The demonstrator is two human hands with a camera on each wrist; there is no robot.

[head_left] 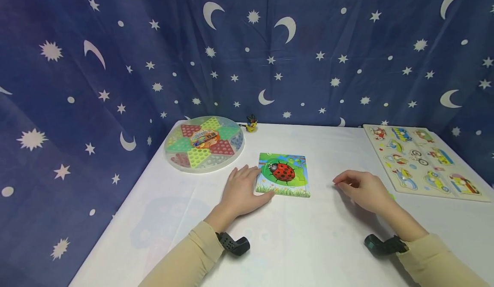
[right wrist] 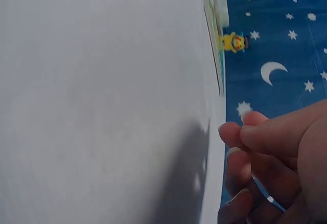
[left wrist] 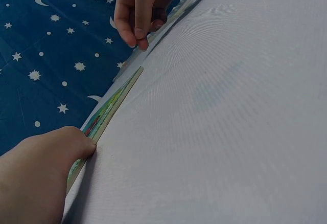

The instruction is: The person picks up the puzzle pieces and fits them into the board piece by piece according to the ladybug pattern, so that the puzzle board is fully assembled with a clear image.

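Observation:
A square ladybug jigsaw puzzle (head_left: 283, 173) lies flat on the white table, its thin edge showing in the left wrist view. My left hand (head_left: 241, 192) rests at its left side. The fingers touch the left edge, and the thumb (left wrist: 82, 144) lies against the near edge. To the right of the puzzle, my right hand (head_left: 362, 190) hovers over the table, apart from it. Its fingers (right wrist: 237, 165) are loosely bent with the thumb near the index finger, and nothing shows between them. A small green thing (head_left: 392, 196) peeks out behind the right hand, mostly hidden.
A round Chinese checkers board (head_left: 204, 143) lies at the back left. A small yellow figurine (head_left: 251, 124) stands near the far table edge. At the right is a wooden peg puzzle board (head_left: 422, 162) with vehicle pictures. A starry blue curtain (head_left: 247, 64) hangs behind.

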